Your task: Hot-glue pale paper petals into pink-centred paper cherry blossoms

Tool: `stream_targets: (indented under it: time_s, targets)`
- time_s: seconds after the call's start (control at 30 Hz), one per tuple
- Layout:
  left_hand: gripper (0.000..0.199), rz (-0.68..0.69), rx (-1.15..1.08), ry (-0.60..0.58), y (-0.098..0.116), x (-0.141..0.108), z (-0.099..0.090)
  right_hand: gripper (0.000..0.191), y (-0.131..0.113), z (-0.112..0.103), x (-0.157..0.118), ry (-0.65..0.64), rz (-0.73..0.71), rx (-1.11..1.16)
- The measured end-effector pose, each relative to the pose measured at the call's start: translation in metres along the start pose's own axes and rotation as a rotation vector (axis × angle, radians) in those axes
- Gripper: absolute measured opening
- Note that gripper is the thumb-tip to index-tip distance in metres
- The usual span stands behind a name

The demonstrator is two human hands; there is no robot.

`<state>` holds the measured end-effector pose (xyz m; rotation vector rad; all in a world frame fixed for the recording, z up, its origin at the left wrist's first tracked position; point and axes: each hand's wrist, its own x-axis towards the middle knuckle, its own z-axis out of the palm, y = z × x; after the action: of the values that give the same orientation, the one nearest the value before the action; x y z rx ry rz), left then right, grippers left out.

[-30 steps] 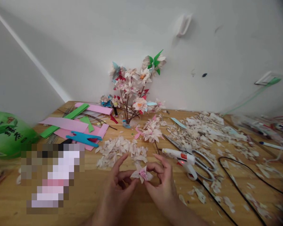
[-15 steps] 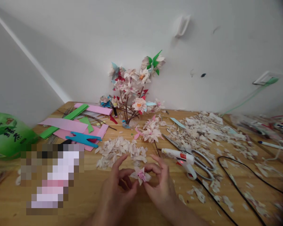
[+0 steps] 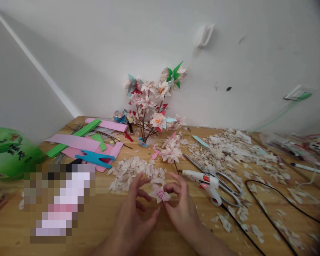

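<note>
Between my hands is a small handmade flower (image 3: 160, 193) with pale petals and a pink centre. My right hand (image 3: 181, 202) pinches it at its right side with thumb and fingers. My left hand (image 3: 137, 209) is beside it on the left, thumb and fingers apart, holding nothing. Just beyond lies a heap of loose pale petals (image 3: 136, 170). A larger finished blossom (image 3: 171, 153) on a brown stem rests behind the flower. To the right of my right hand lies a white glue gun (image 3: 201, 177) with a red light, over silver-handled scissors (image 3: 230, 185).
Flowers on brown stems (image 3: 149, 103) stand in a clear vessel (image 3: 146, 143) near the wall. Pink, green and blue paper strips (image 3: 93, 156) lie at left beside a green bag (image 3: 13, 153). Petal scraps (image 3: 229, 149) cover the right side, where a black cord (image 3: 272, 185) loops.
My left thumb and fingers have come away from the flower and spread apart. The flower stays in my right hand, tipped slightly differently. The view has shifted a little.
</note>
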<state>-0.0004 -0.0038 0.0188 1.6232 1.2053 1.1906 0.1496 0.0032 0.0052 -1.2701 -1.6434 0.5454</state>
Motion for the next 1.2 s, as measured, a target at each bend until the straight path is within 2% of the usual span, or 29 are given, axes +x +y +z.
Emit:
stream_targets:
  time_s: [0.07, 0.17, 0.23, 0.33, 0.4, 0.43, 0.5, 0.6, 0.73, 0.83, 1.0, 1.2]
  targets:
    - [0.072, 0.06, -0.058, 0.026, 0.007, 0.002, -0.01, 0.067, 0.0, -0.001, 0.0, -0.013, 0.008, -0.031]
    - [0.053, 0.145, -0.23, 0.087, 0.019, 0.006, -0.027, 0.066, 0.0, -0.002, 0.0, -0.035, 0.015, -0.102]
    - [0.047, 0.195, -0.304, 0.226, 0.023, 0.013, -0.038, 0.066, 0.001, -0.002, -0.001, -0.056, 0.016, -0.137]
    - [0.042, 0.203, -0.321, 0.512, 0.018, 0.03, -0.052, 0.065, 0.0, -0.004, 0.0, -0.104, 0.021, -0.158]
    - [0.038, 0.166, -0.304, 0.618, 0.009, 0.042, -0.061, 0.064, 0.0, -0.006, 0.001, -0.182, 0.023, -0.173]
    - [0.033, 0.113, -0.31, 0.633, 0.004, 0.047, -0.065, 0.064, 0.0, -0.007, 0.002, -0.232, 0.022, -0.183]
    - [0.023, 0.015, -0.315, 0.628, -0.002, 0.053, -0.072, 0.064, 0.001, -0.011, 0.003, -0.319, 0.019, -0.2]
    - [0.021, -0.083, -0.308, 0.603, -0.004, 0.055, -0.075, 0.064, 0.003, -0.014, 0.003, -0.383, 0.027, -0.222]
    - [0.025, -0.239, -0.303, 0.541, -0.001, 0.051, -0.067, 0.063, 0.004, -0.015, 0.002, -0.442, 0.027, -0.223]
    - [0.027, -0.33, -0.268, 0.45, -0.003, 0.048, -0.061, 0.064, 0.003, -0.015, 0.002, -0.468, 0.007, -0.214]
    - [0.025, -0.328, -0.209, 0.222, -0.006, 0.043, -0.051, 0.065, 0.003, -0.016, 0.002, -0.463, 0.017, -0.223]
    - [0.029, -0.229, -0.155, 0.125, 0.002, 0.034, -0.036, 0.07, 0.004, -0.014, 0.001, -0.439, 0.042, -0.127]
